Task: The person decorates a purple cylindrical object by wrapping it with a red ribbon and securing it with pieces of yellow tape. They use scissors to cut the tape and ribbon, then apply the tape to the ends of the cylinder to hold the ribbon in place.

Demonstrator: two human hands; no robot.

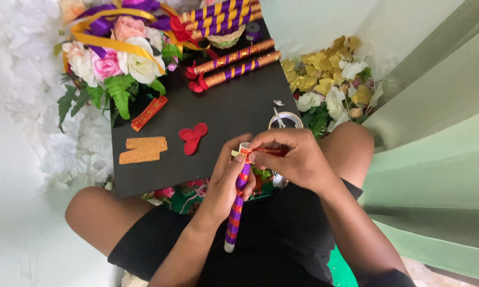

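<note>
I held a stick wrapped in purple and orange ribbon point(237, 199) upright over my lap, just below the near edge of the black board point(223, 114). My left hand point(226, 183) had its fingers clamped round the upper part of the stick. My right hand point(298, 157) pinched a red ribbon end point(263, 151) shut against the stick's top. On the board beyond the stick lay a red petal piece point(192, 136), two tan strips point(142, 149), a tape roll point(285, 120) and finished wrapped sticks point(234, 62); artificial flowers point(117, 58) sat at its far left corner
</note>
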